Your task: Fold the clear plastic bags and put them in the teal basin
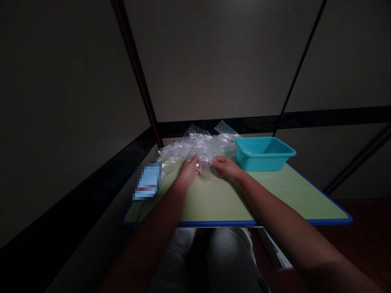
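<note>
A small clear plastic bag (206, 170) hangs between my two hands, just above the table. My left hand (190, 169) is closed on its left side, thumb on top. At the bag's right edge, my right hand (224, 167) has its thumb and fingers pinched together on the plastic. A loose heap of clear plastic bags (200, 144) lies right behind both hands, crumpled and shiny. Where the held bag ends and the heap begins is hard to make out.
A turquoise plastic basin (265, 162) stands at the back right of the table (220, 203), which has a blue edge. On the left lies a blurred-out, light blue device (148, 181). Panelled walls rise behind and to the left.
</note>
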A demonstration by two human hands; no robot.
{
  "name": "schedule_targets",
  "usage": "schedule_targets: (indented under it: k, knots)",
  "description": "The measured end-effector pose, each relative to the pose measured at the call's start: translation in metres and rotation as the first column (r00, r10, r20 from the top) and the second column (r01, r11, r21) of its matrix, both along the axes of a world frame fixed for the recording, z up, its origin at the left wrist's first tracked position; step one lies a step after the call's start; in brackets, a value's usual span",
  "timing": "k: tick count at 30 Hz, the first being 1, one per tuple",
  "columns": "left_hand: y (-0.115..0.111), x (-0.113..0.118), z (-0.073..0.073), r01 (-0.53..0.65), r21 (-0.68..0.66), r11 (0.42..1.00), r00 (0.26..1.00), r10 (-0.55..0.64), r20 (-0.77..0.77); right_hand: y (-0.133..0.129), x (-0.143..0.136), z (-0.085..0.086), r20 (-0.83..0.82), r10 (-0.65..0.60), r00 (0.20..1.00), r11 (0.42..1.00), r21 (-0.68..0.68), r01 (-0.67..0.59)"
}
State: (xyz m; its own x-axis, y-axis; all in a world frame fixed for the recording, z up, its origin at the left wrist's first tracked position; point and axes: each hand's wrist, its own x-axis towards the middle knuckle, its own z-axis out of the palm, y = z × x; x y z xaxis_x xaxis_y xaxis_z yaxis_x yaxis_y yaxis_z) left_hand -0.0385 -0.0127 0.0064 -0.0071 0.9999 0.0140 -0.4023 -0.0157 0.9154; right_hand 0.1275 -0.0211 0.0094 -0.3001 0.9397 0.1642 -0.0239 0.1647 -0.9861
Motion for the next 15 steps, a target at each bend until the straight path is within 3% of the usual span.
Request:
schedule_targets:
  k: [3,7,11,15]
  knots:
    - [0.001,0.001,0.0,-0.033,0.017,0.999,0.999,0.033,0.012,0.002,-0.001,-0.004,-0.01,0.006,1.0,1.0,-0.003,-0.006]
    - [0.0,0.002,-0.001,0.007,0.082,0.997,1.0,-0.007,-0.004,0.014,0.003,-0.01,-0.065,-0.148,0.987,0.989,-0.01,0.147]
    - [-0.003,0.003,-0.001,0.057,0.102,0.993,0.997,-0.051,-0.056,0.019,0.01,-0.006,-0.135,-0.267,0.954,0.963,-0.071,0.259]
    - [-0.004,0.006,-0.001,0.008,0.158,0.987,0.997,0.003,-0.072,0.01,0.009,0.003,-0.199,-0.071,0.977,0.979,-0.201,0.03]
